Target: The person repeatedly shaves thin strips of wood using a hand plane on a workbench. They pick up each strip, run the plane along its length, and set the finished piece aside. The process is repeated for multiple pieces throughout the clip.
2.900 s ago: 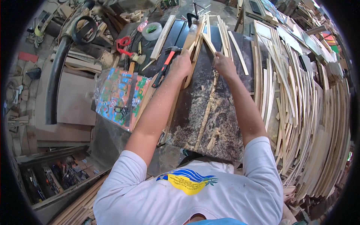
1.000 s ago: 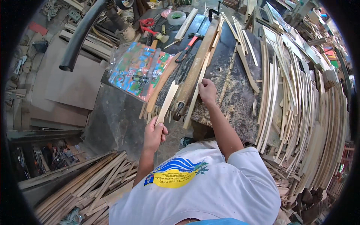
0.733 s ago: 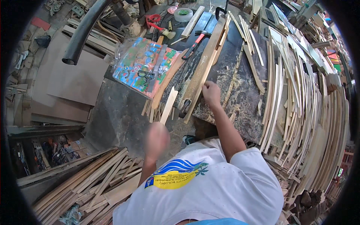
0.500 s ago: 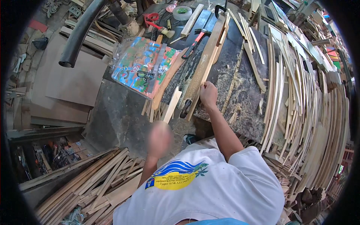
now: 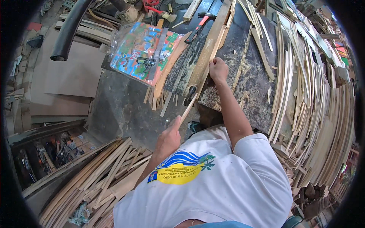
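Wood strip [image 5: 188,109] extends forward from left grip [image 5: 169,136].

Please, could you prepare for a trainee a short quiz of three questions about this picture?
1. True or false: the brush lies to the left of the hammer.
2. What does the left hand touch?
3. Which colours are on the hammer's handle: (a) green and white, (b) red and black, (c) yellow and blue?

Key: 1. True. 2. A thin wood strip. 3. (b).
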{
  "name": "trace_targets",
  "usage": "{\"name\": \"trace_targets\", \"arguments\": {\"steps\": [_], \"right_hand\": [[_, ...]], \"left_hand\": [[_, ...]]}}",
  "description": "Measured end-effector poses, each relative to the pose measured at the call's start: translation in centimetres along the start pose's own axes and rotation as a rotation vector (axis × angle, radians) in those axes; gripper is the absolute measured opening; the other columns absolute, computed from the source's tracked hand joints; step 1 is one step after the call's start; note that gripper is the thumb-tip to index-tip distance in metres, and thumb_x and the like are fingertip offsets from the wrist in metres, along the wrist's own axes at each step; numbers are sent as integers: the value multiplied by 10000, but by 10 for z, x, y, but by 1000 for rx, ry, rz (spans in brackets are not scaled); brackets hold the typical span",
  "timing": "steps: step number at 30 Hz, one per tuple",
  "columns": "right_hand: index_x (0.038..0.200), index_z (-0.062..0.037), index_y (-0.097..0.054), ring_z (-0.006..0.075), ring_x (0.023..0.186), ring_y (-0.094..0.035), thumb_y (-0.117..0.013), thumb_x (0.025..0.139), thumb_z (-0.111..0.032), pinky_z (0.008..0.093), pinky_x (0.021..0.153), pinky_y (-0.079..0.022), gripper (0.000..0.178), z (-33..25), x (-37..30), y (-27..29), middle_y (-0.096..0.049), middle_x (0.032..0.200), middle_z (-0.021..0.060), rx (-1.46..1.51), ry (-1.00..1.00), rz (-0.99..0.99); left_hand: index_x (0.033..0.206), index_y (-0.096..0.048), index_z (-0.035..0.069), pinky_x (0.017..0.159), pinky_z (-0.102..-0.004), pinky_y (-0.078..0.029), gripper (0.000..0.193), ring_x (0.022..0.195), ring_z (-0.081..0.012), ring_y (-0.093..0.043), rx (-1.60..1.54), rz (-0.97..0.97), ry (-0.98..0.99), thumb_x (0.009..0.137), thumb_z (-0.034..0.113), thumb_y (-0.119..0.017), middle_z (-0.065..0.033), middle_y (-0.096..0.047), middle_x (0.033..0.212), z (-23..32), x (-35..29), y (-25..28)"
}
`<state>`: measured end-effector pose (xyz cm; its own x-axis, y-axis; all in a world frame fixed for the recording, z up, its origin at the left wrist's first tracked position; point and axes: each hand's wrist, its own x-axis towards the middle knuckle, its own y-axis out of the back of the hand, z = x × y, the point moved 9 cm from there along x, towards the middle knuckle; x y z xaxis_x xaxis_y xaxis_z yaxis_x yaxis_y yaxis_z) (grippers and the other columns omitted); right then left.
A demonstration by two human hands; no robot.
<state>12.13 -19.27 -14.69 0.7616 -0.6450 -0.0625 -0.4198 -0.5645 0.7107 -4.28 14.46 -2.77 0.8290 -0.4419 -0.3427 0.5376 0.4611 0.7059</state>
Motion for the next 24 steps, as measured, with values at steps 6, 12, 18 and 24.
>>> {"name": "trace_targets", "arguments": {"steps": [6,12,18,24], "right_hand": [[1093,-48,-761,429,1048,-725,-724,962,-258,526,926,-557,251,2,11,0,-769,1069,222,17,20,15],[1079,-29,-761,449,1027,-727,-702,972,-243,536,915,-561,246,-6,19,6,-765,1042,245,24,32,23],[1093,-21,-766,455,1042,-726,-684,972,-229,534,918,-567,254,-12,37,7,-759,1039,265,-10,68,-45],[1136,-119,-786,428,1043,-724,-750,922,-294,531,913,-578,279,49,83,87,-750,1119,223,-37,238,215]], "left_hand": [[1641,-422,133,889,-589,-567,643,1040,-531,-702,133,-95,174,1016,102,-567,-332,-714,1161,-4,14,-25],[1672,-346,135,913,-636,-555,676,1040,-531,-712,169,-140,187,1022,107,-528,-324,-718,1116,10,26,-35],[1636,-393,90,905,-626,-549,630,1026,-560,-693,207,-165,195,1024,94,-543,-360,-711,1101,39,43,-21],[1613,-417,90,886,-661,-536,616,985,-576,-694,210,-170,194,1011,110,-547,-371,-716,1004,54,52,-5]]}}
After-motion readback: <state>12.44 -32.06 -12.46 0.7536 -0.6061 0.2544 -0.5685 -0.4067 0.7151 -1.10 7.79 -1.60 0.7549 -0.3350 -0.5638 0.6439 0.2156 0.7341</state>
